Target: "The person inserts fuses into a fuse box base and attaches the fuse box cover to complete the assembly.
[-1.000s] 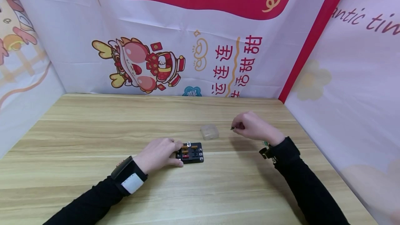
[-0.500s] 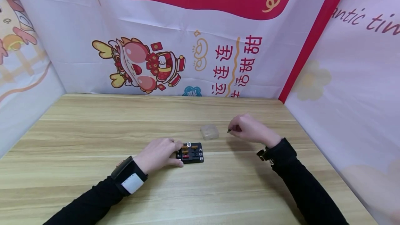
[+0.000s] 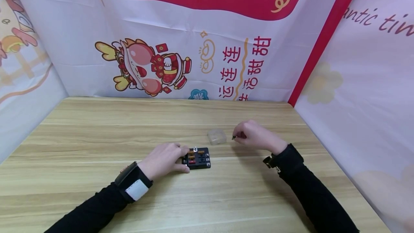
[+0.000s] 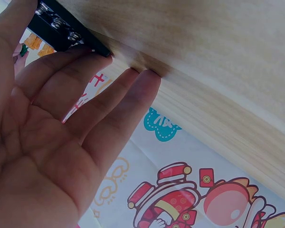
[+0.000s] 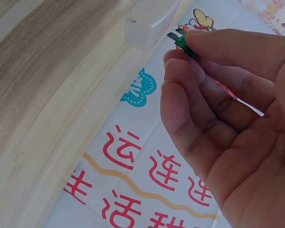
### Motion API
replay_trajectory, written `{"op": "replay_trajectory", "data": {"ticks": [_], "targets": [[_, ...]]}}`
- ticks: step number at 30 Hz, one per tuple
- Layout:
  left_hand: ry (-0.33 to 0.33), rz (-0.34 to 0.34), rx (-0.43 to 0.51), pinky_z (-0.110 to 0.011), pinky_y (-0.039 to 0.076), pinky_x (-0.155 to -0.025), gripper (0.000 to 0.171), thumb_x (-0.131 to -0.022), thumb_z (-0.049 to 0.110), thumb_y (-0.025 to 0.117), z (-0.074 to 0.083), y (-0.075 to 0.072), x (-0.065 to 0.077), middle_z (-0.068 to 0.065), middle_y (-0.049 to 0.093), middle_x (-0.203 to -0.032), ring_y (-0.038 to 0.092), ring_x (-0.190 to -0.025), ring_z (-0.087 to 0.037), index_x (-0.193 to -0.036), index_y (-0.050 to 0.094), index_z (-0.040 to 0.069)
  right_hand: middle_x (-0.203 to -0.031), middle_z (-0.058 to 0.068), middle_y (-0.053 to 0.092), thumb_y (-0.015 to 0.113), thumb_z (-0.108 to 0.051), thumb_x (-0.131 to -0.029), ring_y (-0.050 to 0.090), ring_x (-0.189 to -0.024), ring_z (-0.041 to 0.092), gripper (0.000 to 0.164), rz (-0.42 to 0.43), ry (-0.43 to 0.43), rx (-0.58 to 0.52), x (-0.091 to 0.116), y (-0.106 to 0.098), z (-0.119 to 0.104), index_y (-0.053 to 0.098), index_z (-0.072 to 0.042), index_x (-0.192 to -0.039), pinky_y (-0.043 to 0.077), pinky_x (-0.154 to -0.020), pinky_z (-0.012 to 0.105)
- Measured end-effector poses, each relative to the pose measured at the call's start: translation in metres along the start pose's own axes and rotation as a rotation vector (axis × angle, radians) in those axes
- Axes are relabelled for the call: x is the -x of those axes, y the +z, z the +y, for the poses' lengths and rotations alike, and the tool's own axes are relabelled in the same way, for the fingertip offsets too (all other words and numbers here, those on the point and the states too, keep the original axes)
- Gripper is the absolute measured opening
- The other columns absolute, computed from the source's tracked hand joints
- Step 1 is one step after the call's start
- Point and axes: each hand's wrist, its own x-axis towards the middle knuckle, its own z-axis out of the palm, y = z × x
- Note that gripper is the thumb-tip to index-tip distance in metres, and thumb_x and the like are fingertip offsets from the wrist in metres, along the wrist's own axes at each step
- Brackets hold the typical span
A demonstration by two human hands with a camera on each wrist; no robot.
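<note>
The left hand, fingers straight, steadies the black fuse block near the table's middle; several slots look filled. The right hand pinches a green fuse just right of the clear box, not yet seated.

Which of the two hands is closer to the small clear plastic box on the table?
Right. The right hand, pinching a green fuse, is just right of the clear box; the left hand rests farther away on the black fuse block.

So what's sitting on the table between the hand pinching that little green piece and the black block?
In the head view, a small clear plastic cover lies on the table between the right hand and the black fuse block.
</note>
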Motion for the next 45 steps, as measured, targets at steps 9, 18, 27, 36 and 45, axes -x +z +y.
{"op": "replay_trajectory", "data": {"ticks": [9,18,27,36,45], "targets": [[-0.003,0.001,-0.008,-0.026,0.041,-0.056,0.043,-0.077,0.044,0.081,0.0,0.0,0.0,0.001,0.061,-0.083,0.048,-0.063,-0.01,-0.102,0.068,0.012,-0.078,-0.005,0.063,0.074,0.0,-0.084,0.056,-0.067,0.008,0.008,-0.041,0.037,-0.004,-0.003,0.002,-0.006,0.074,-0.006,-0.087,0.049,-0.063,0.026],[-0.003,-0.001,-0.006,-0.027,0.043,-0.057,0.042,-0.077,0.044,0.081,0.001,-0.001,0.0,0.0,0.062,-0.083,0.05,-0.064,-0.01,-0.101,0.068,0.012,-0.08,-0.006,0.064,0.074,-0.001,-0.084,0.056,-0.068,0.006,0.008,-0.041,0.019,-0.024,-0.007,0.008,-0.016,0.073,-0.007,-0.088,0.049,-0.063,0.025],[0.0,-0.007,-0.006,-0.027,0.041,-0.056,0.041,-0.077,0.044,0.081,0.0,-0.001,0.0,0.001,0.06,-0.08,0.048,-0.062,-0.01,-0.099,0.068,0.012,-0.081,-0.004,0.064,0.074,0.0,-0.085,0.056,-0.068,0.006,0.007,-0.016,-0.028,-0.053,-0.011,0.015,-0.029,0.073,-0.005,-0.09,0.048,-0.061,0.024],[-0.004,-0.008,0.002,-0.027,0.042,-0.057,0.043,-0.078,0.045,0.08,-0.001,0.001,0.0,0.001,0.062,-0.083,0.05,-0.064,-0.01,-0.103,0.068,0.012,-0.083,-0.001,0.066,0.075,0.0,-0.083,0.058,-0.068,0.003,0.009,-0.004,-0.072,-0.069,-0.015,0.022,-0.035,0.074,-0.005,-0.091,0.049,-0.061,0.021],[0.001,-0.009,-0.008,-0.028,0.043,-0.058,0.044,-0.078,0.045,0.08,-0.002,0.0,-0.001,0.0,0.062,-0.084,0.049,-0.064,-0.01,-0.104,0.068,0.012,-0.089,0.002,0.068,0.076,-0.001,-0.084,0.062,-0.076,0.007,0.012,-0.026,-0.074,-0.08,-0.018,0.031,-0.042,0.074,-0.005,-0.095,0.051,-0.066,0.022]]}}
